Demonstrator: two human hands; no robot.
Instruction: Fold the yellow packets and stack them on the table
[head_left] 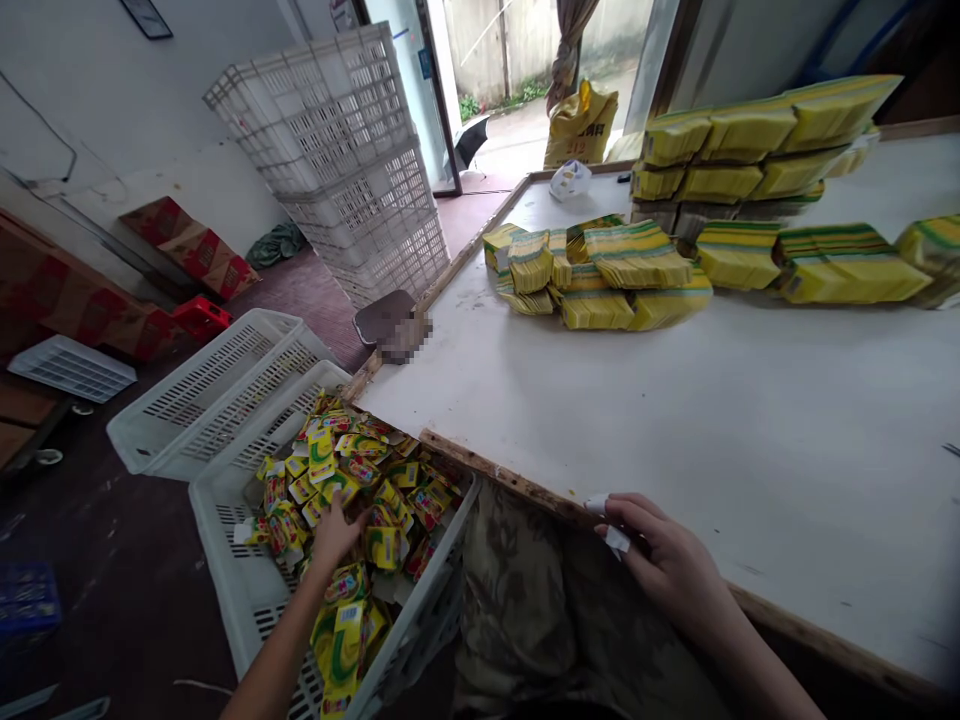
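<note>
My left hand (337,532) reaches into a white plastic crate (217,540) at the table's left side. Its fingers are apart, over a heap of small yellow, green and red printed packets (386,500), touching those at the top; no packet is clearly gripped. My right hand (671,565) hovers by the near wooden edge of the white table (600,400). White tape wraps its thumb and a fingertip. Thumb and fingers are apart with nothing between them. Farther back on the table lie bundles of flat yellow-green cartons (637,255), stacked in rows.
Another white crate (217,390) stands beyond the full one. Tall stacked crates (352,150) rise near the doorway. Higher carton stacks (720,185) and a crumpled plastic bag (570,180) are at the table's back. A yellow sack (581,125) stands by the door. Red-brown boxes (187,245) line the left wall.
</note>
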